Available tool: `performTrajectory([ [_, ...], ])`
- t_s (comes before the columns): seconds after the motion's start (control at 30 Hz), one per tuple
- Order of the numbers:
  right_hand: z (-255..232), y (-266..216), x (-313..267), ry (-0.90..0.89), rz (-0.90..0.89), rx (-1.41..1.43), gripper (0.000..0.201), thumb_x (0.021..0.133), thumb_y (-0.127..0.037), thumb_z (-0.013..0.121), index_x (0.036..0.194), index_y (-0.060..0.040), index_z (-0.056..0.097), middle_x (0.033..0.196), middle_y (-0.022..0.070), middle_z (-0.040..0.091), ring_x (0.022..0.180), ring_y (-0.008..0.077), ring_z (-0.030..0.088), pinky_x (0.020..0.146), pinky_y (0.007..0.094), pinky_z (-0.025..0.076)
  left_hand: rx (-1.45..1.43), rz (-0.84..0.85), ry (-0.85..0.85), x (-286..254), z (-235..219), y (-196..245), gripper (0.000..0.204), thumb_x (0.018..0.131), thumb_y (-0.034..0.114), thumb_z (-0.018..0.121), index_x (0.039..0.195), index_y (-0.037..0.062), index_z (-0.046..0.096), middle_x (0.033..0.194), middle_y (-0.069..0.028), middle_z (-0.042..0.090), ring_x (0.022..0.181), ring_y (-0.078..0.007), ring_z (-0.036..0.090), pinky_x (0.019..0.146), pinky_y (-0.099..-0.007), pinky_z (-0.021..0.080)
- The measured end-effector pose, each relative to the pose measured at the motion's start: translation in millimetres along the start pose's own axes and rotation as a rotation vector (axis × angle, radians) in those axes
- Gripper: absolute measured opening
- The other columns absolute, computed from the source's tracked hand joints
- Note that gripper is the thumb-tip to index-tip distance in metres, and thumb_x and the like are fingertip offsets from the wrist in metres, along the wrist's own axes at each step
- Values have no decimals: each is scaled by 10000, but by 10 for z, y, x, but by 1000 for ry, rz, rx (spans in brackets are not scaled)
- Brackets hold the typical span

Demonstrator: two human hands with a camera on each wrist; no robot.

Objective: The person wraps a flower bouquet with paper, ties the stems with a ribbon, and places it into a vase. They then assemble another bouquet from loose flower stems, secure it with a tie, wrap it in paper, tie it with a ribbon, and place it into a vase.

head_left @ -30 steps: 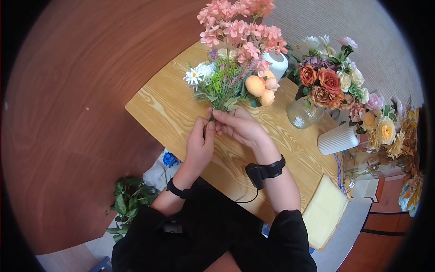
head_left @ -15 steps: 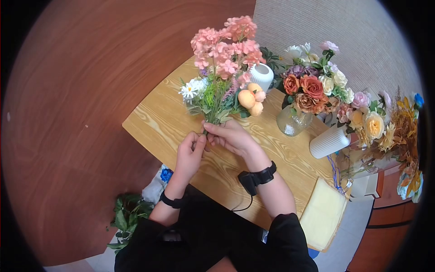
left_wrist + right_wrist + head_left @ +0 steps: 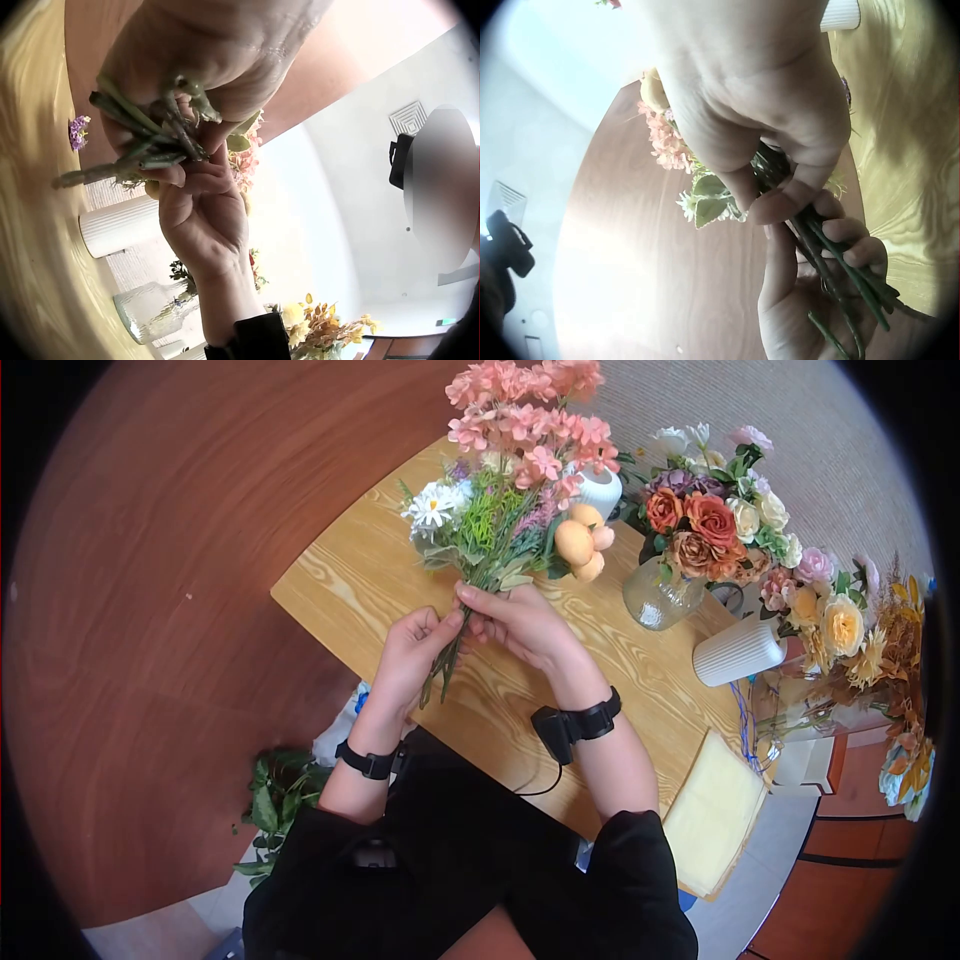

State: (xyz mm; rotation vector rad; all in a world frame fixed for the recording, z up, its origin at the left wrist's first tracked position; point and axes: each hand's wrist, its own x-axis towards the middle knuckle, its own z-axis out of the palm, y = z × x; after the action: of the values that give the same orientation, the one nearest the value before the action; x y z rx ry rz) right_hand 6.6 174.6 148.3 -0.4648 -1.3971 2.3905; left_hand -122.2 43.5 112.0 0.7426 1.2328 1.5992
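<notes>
A bouquet of artificial flowers [image 3: 490, 515] is held over the table, with pink blossoms on top, a white daisy [image 3: 432, 507] at its left and peach-coloured round blooms [image 3: 575, 544] at its right. My right hand [image 3: 528, 628] grips the gathered stems just under the leaves, thumb across them. Close below it, my left hand [image 3: 410, 652] pinches the same stems between thumb and fingers. The cut green stem ends [image 3: 859, 289] stick out past the left hand, uneven in length, as the right wrist view shows.
Behind the bouquet stands a white vase [image 3: 598, 492]. To the right are a glass vase [image 3: 662, 595] of roses and a ribbed white vase [image 3: 740, 652] lying tilted with flowers. Folded yellow sheets [image 3: 714, 815] lie at the table's right edge. Green leaves [image 3: 275, 800] sit low at left.
The bouquet dipped slightly in view, then rose again. The left hand has shifted left and loosened its curl, and the stem ends, hidden before, now show below the hands.
</notes>
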Motion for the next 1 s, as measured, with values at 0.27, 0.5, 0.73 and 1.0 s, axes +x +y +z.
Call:
performTrajectory([
  [0.27, -15, 29, 26, -12, -3, -28, 167, 955, -192, 660, 922, -29, 645, 797, 33, 653, 663, 97, 602, 604, 243, 507, -98, -80, -60, -10, 37, 19, 190, 1022, 226, 546, 909, 76, 516, 925, -82, 656, 736, -129, 636, 650, -263, 526],
  [0.5, 28, 72, 37, 66, -47, -215, 191, 951, -167, 655, 915, 20, 654, 753, 70, 667, 603, 128, 627, 535, 257, 516, 163, 93, -15, -4, 215, -117, 182, 1068, 183, 403, 1060, 35, 508, 868, -11, 534, 703, -92, 513, 618, -247, 464],
  [0.73, 137, 100, 49, 225, -86, -421, 224, 936, -167, 660, 828, 29, 665, 671, 50, 643, 585, 97, 603, 501, 246, 486, 384, 159, 109, 18, 323, -181, 245, 1077, 176, 352, 1006, 7, 514, 783, -16, 498, 694, -107, 488, 628, -260, 449],
  [1.0, 209, -141, -240, 339, -314, -903, 176, 872, -179, 731, 894, -11, 683, 765, 42, 658, 654, 74, 583, 534, 232, 419, 21, 29, -14, -130, 351, 3, 323, 1070, 291, 400, 924, 30, 522, 663, 3, 440, 520, -95, 393, 471, -248, 334],
])
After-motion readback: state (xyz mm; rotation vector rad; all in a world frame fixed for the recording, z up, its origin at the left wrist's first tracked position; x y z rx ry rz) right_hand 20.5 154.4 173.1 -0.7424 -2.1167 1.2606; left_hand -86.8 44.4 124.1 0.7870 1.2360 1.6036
